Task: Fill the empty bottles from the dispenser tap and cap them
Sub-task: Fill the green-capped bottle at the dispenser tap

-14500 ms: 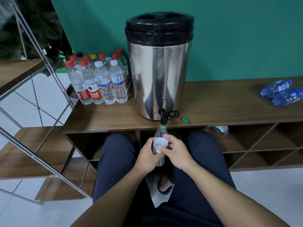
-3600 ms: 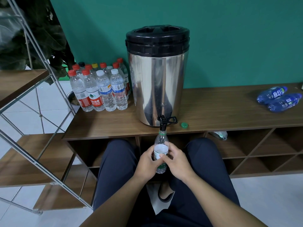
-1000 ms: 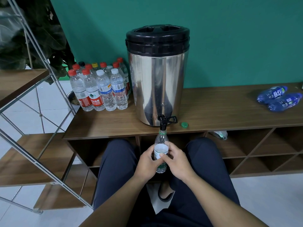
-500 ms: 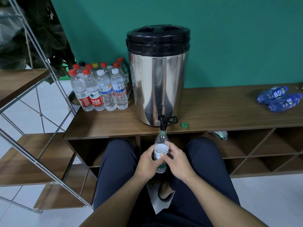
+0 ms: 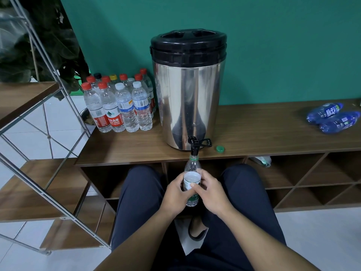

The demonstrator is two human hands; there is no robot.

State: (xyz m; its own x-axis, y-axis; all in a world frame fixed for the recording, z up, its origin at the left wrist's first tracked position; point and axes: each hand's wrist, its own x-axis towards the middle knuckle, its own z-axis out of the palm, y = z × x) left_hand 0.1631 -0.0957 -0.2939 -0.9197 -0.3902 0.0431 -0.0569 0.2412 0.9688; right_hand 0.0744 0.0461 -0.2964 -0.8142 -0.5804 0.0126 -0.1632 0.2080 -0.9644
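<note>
- Nearest, both hands wrap one clear bottle from either side: the left hand curls round its left flank, and the right hand curls round the right with the thumb laid across the white label. Each grip is clenched on the bottle; neither is free.
- The bottle stands upright between the knees, below the tabletop edge. Its body sits inside the two grips, while the neck and green collar rise clear above the fingers.
- Its mouth sits right under the black tap, seemingly touching the spout. Whether water is running I cannot tell.
- To fill well, I would keep the bottle vertical and the mouth centred under the spout, hold lightly so the thin wall does not buckle, and watch the level near the neck.
- Just right of the tap, a green cap lies loose on the tabletop, near for capping.
- Behind stands the steel dispenser. At far left is a cluster of capped bottles; at far right lie two blue bottles.
</note>
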